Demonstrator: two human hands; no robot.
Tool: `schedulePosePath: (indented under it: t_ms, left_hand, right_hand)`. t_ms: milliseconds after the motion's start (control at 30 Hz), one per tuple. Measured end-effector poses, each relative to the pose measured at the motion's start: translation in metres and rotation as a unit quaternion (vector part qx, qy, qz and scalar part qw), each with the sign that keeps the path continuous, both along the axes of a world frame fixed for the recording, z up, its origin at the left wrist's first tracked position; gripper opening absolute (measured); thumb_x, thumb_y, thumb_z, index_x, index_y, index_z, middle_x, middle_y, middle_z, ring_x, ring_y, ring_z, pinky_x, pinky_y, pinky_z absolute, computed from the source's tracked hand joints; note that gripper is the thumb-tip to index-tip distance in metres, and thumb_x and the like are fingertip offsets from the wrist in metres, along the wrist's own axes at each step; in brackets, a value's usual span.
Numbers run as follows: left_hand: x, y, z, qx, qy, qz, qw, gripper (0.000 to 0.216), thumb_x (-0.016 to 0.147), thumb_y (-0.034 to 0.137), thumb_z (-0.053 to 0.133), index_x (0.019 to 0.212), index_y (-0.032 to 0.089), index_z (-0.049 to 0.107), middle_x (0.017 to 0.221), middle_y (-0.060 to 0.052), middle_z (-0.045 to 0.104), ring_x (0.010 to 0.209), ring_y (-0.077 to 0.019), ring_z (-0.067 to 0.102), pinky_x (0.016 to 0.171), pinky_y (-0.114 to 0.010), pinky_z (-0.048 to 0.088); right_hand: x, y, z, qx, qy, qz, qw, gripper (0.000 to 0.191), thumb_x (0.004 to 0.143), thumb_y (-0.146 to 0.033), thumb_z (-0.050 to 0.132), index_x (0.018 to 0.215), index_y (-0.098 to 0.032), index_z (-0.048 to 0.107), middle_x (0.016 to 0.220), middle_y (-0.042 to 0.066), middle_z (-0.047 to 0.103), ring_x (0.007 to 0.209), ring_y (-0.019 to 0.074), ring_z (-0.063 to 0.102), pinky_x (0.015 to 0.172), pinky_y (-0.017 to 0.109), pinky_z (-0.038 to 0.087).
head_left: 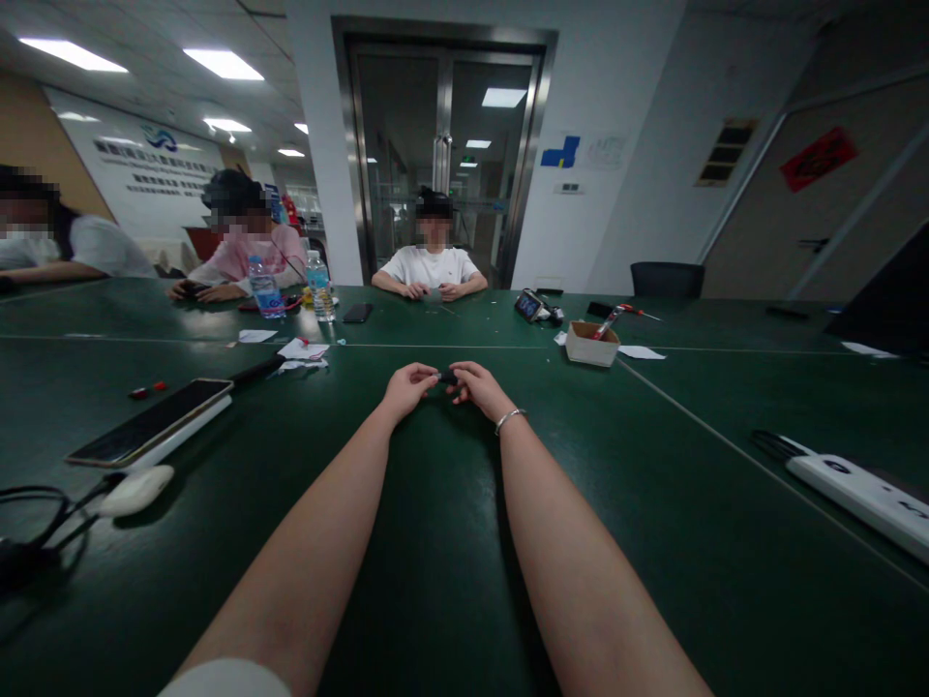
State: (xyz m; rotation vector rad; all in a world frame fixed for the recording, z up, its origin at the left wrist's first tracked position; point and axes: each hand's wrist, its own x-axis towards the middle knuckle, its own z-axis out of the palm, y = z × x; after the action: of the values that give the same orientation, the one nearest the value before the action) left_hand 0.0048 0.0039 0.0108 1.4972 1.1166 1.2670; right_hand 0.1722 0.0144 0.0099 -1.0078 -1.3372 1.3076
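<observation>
Both my arms stretch forward over the dark green table [450, 542]. Between my fingertips is a small dark object [446, 377], with a lighter, metallic-looking end on its left; its kind is too small to make out. My left hand [410, 389] pinches the light end between thumb and fingers. My right hand [479, 389], below a silver bracelet [510, 418], grips the dark end, partly hiding it. The hands nearly meet, just above the table surface.
A phone [156, 418] on a white box, a white earphone case [136, 491] and cables lie left. A small box [591, 345] stands ahead right, a power strip [863, 494] far right. Bottles [319, 287] stand ahead left. People sit across the table and at the left.
</observation>
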Motion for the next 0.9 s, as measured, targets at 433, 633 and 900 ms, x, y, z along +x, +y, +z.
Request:
schedulePosePath:
  t_ms: [433,633,900]
  left_hand:
    - [-0.0012,0.0045,-0.0041,0.007,-0.003,-0.002,1.0,0.029,0.063,0.031,0.069,0.087,0.015,0.064,0.08,-0.007,0.066,0.074,-0.0163,0.06,0.06,-0.027,0.046]
    - [0.0004,0.0022,-0.0024,0.004,-0.01,0.007,1.0,0.029,0.062,0.032,0.07,0.084,0.015,0.064,0.077,-0.006,0.065,0.073,-0.0162,0.06,0.059,-0.026,0.046]
    - [0.0001,0.0032,-0.0024,0.003,-0.01,0.011,1.0,0.028,0.063,0.032,0.069,0.084,0.015,0.063,0.075,-0.006,0.065,0.07,-0.0156,0.059,0.058,-0.026,0.046]
  right_hand:
    - [-0.0001,-0.0002,0.0002,0.0,0.009,-0.003,1.0,0.025,0.075,-0.017,0.058,0.099,-0.02,0.052,0.071,-0.005,0.055,0.037,0.0023,0.049,0.045,0.021,0.054]
    - [0.0001,-0.0014,0.0004,0.011,0.019,0.004,1.0,0.029,0.073,-0.01,0.054,0.099,-0.02,0.053,0.074,-0.004,0.058,0.036,0.0016,0.047,0.045,0.022,0.054]
    - [-0.0002,-0.0004,0.0006,0.009,0.004,0.0,1.0,0.022,0.077,-0.015,0.053,0.098,-0.018,0.055,0.067,-0.003,0.059,0.034,0.0025,0.044,0.045,0.023,0.053]
